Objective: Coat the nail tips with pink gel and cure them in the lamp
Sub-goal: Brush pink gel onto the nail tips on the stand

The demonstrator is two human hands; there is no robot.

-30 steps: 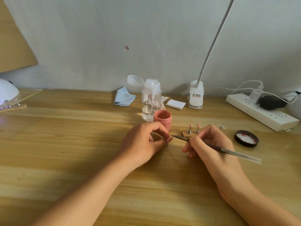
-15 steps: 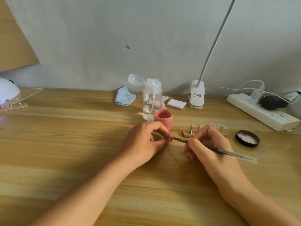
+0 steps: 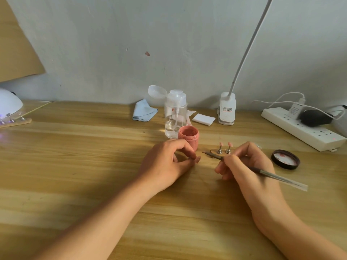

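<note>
My left hand (image 3: pixel 167 162) pinches a small stand carrying a pink-coated nail tip (image 3: pixel 198 159) between thumb and forefinger, low over the table. My right hand (image 3: pixel 244 164) grips a thin gel brush (image 3: pixel 262 170); its bristle end points left, a short gap from the tip. The open pink gel jar (image 3: pixel 188 136) stands just behind my left hand. Two more pink tips on metal stands sit on a wooden strip (image 3: pixel 224 148) behind the brush. The white curing lamp (image 3: pixel 9 104) glows at the far left edge, with another strip of tips (image 3: pixel 13 121) in front of it.
The jar's black lid (image 3: pixel 285 159) lies to the right. Behind the jar stand a clear pump bottle (image 3: pixel 175 113), a blue cloth (image 3: pixel 144 112), white pads (image 3: pixel 203 119) and a clip lamp base (image 3: pixel 226 108). A power strip (image 3: pixel 302 128) runs along the back right.
The brush tip has drawn back to the right, away from the nail tip that it touched before. My left hand keeps its pinch and has barely moved.
</note>
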